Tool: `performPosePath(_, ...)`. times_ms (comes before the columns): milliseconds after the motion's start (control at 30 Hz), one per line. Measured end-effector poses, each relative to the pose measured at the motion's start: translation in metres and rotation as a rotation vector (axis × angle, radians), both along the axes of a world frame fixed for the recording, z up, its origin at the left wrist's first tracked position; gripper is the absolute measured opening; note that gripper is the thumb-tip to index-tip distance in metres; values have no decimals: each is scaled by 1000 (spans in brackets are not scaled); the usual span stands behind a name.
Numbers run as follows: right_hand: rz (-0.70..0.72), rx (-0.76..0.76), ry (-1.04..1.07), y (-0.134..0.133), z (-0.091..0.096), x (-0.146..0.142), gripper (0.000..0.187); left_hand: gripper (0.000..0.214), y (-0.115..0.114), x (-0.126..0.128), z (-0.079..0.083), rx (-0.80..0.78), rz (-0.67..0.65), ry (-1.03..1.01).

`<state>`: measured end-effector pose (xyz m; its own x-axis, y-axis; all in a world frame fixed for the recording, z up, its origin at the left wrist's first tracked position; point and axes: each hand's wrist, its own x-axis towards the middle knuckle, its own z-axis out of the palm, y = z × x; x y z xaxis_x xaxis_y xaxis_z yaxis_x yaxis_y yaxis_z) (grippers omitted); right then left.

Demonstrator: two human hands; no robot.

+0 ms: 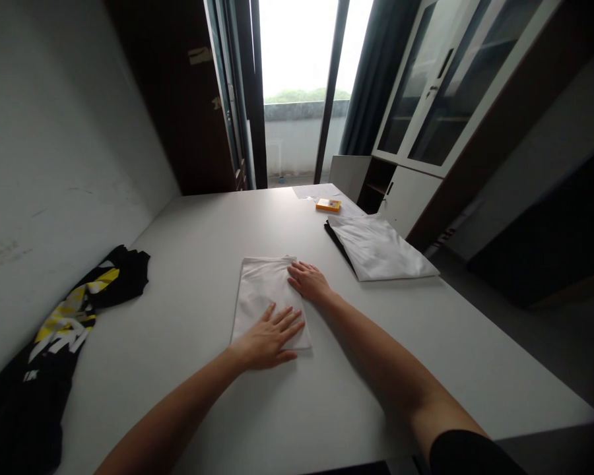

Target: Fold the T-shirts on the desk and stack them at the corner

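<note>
A white cloth (262, 284), folded into a neat rectangle, lies flat in the middle of the table. My left hand (272, 335) rests palm down on its near part, fingers spread, the thumb reaching past the lower edge. Farther up, my right hand (309, 280) lies on the cloth's upper right edge with its fingers stretched out flat. Neither hand grips anything. Whether the cloth is a garment cannot be made out from this fold.
On the white table (188, 264), a folded white fabric (383, 247) with black fabric under it lies at the right. Behind it is a small orange-yellow box (328, 205). A crumpled black garment (79, 316) with yellow and white print lies by the left wall.
</note>
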<state>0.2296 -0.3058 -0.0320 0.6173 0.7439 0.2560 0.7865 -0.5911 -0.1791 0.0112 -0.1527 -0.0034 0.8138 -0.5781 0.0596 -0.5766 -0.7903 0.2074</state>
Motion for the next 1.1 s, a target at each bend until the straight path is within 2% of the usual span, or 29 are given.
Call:
performPosePath(233, -86, 33, -18, 12, 1, -1, 37, 75, -5, -3, 4, -63, -45, 71)
performPosePath(367, -98, 39, 2, 13, -2, 3, 39, 64, 0, 0, 4, -142, -62, 115)
performPosePath(500, -103, 46, 11, 13, -5, 4, 41, 66, 1, -1, 3, -105, -88, 113)
performPosePath(867, -97, 77, 32, 13, -11, 8, 42, 81, -32, -19, 3, -84, -132, 132)
performPosePath(1000, -93, 76, 35, 13, -11, 8, 41, 82, -36, -23, 11, -104, -146, 146)
performPosePath(1100, -89, 64, 36, 11, -11, 8, 42, 72, -29, -20, 19, -175, -190, 166)
